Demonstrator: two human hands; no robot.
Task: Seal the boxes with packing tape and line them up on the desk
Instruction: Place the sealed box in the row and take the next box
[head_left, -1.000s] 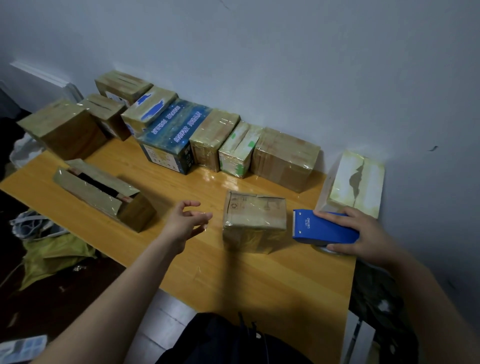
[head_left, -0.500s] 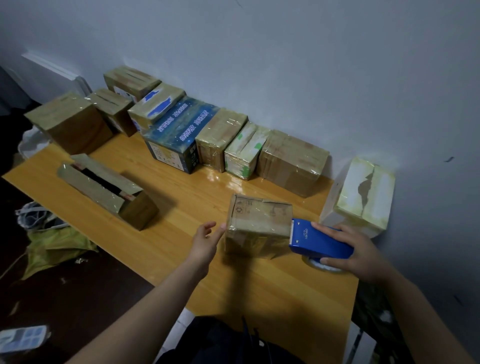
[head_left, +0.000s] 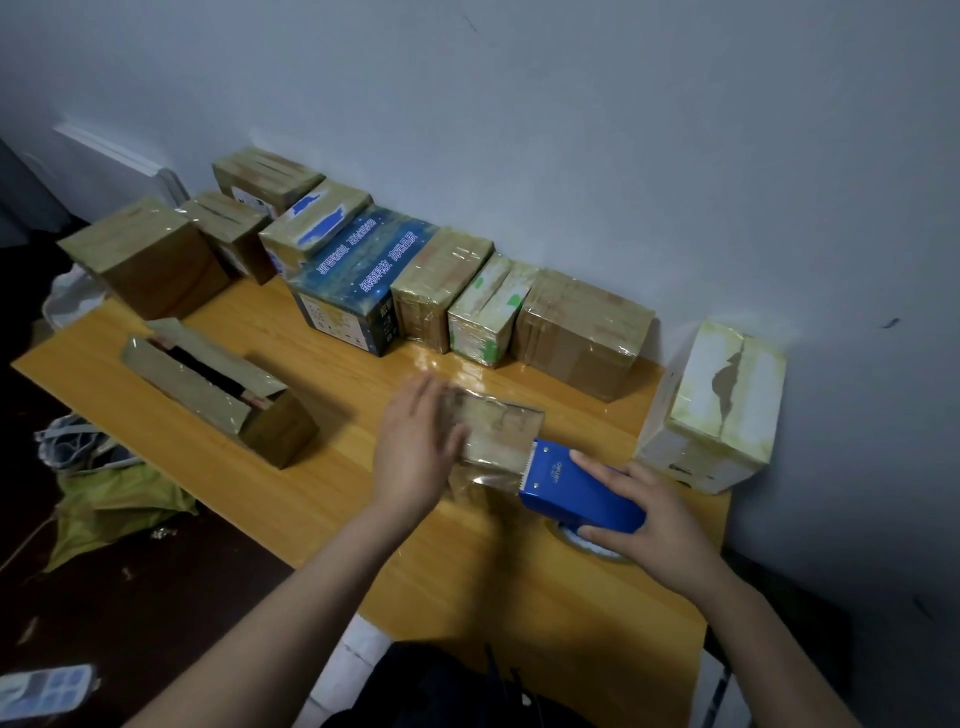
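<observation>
A small taped cardboard box (head_left: 498, 431) sits in the middle of the wooden desk (head_left: 332, 493). My left hand (head_left: 415, 452) lies flat against the box's left side and top, fingers straight. My right hand (head_left: 644, 525) grips a blue tape dispenser (head_left: 576, 486), whose toothed edge meets the box's right side. A strip of clear tape stretches from the dispenser onto the box. A row of sealed boxes (head_left: 582, 327) stands along the wall.
A long box with open flaps (head_left: 218, 389) lies on the desk's left part. A white box (head_left: 717, 410) stands at the right by the wall. More sealed boxes (head_left: 145, 260) are at the far left. Bags and clutter (head_left: 104, 499) lie on the dark floor.
My left hand has moved right from mid-air onto the small box and now presses it. The dispenser has stayed against the box's right side.
</observation>
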